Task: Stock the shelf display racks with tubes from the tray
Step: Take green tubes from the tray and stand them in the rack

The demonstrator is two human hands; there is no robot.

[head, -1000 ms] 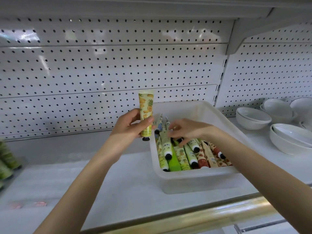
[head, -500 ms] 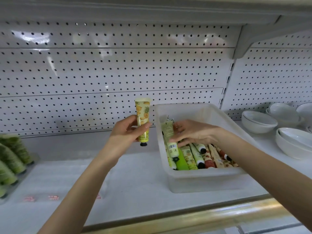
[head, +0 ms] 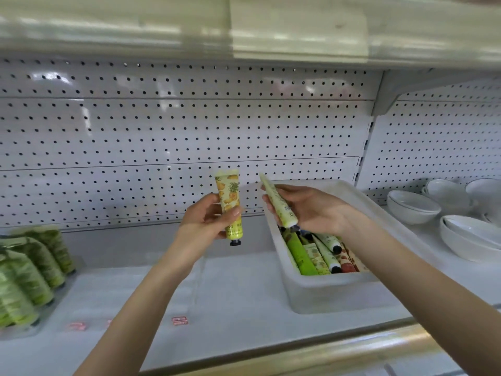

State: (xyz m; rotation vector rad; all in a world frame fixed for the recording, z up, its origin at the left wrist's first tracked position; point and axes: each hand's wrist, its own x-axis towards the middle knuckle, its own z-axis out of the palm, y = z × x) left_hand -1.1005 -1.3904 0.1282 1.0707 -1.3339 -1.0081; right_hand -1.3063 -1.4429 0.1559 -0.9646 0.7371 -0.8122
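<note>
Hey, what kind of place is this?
Probably a retail store aisle: a perforated white back panel behind the shelf, a tray full of small printed tubes, and stacked white bowls displayed alongside.

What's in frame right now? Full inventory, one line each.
yellow pineapple-print tube: one, yellow, black cap down, upright, left of the tray
pale green tube: one, tilted, cap down, above the tray
translucent white plastic tray: one, on the shelf, right of centre
loose tubes: several, green, cream and red prints, in the tray; count partly hidden
racked green tubes: several, blurred, far left
white ceramic bowls: several, stacked, far right
white pegboard panel: back wall
red shelf labels: at least two, shelf front
left hand: grips the pineapple-print tube
right hand: holds the pale green tube
</note>
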